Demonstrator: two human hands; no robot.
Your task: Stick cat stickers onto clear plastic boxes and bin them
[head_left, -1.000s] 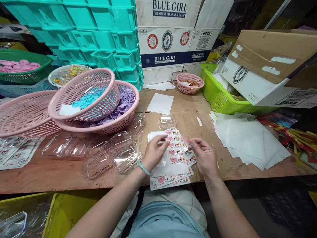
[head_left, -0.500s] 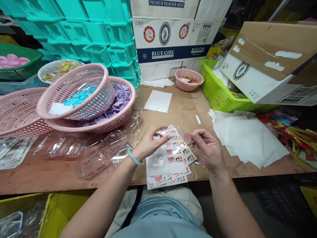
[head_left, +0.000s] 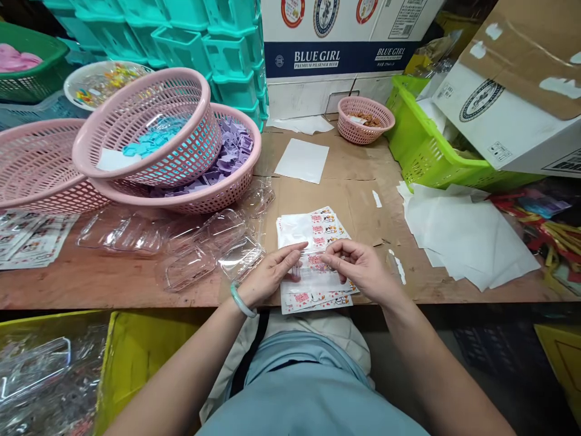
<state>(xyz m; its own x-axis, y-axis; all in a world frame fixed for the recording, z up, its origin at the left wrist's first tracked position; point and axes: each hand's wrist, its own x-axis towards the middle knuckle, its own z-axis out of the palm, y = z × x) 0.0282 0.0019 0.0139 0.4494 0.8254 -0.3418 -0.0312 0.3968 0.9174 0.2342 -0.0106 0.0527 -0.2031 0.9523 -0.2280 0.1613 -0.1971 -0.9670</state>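
Observation:
My left hand (head_left: 275, 269) is closed around one end of a clear plastic case (head_left: 297, 270), thumb on top. At the case's right end, my right hand (head_left: 356, 266) pinches with thumb and forefinger at the edge of a small pink-printed sticker (head_left: 315, 259). Through the clear plastic it is hard to tell the sticker from the print below. Both hands hover over a stack of sticker sheets (head_left: 290, 227) with pink prints and cartoon cats; part of the top sheet is bare white backing.
Clear plastic cases (head_left: 190, 266) lie to the left, below pink baskets (head_left: 254, 151) with blue and purple pieces. White papers (head_left: 463, 236) spread at right, near a lime-green crate (head_left: 422, 145). A small pink basket (head_left: 363, 136) stands behind. Turquoise crates (head_left: 231, 66) rise behind.
My hands have come together over the sticker sheets. The right hand has brought the pink sticker leftwards to the clear case in my left hand. The view has tilted down.

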